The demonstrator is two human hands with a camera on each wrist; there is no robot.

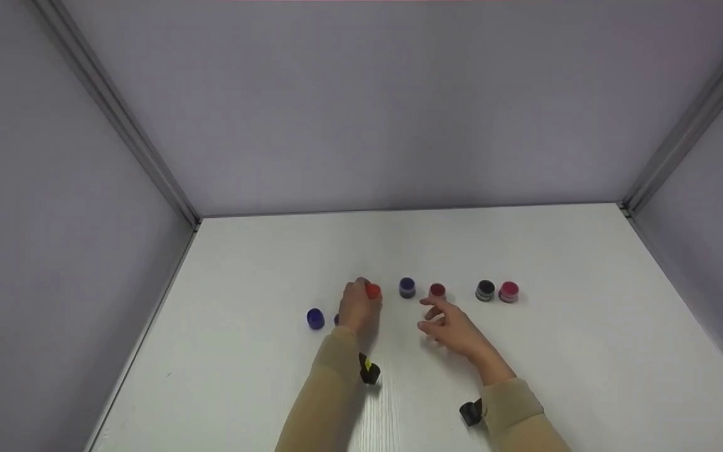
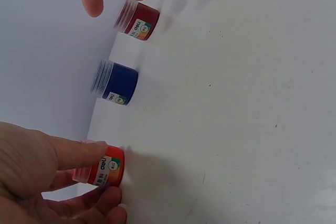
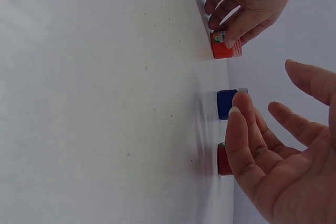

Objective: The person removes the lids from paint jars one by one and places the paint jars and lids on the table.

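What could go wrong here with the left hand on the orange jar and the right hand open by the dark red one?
The left hand only pinches the orange jar with its fingertips, so it might slip or tip. The open right hand hovers close to the dark red jar and could nudge it toward the blue jar beside it.

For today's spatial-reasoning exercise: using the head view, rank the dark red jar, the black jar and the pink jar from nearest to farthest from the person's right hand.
1. dark red jar, just beyond the right hand.
2. black jar, further right.
3. pink jar, far right, beside the black one.
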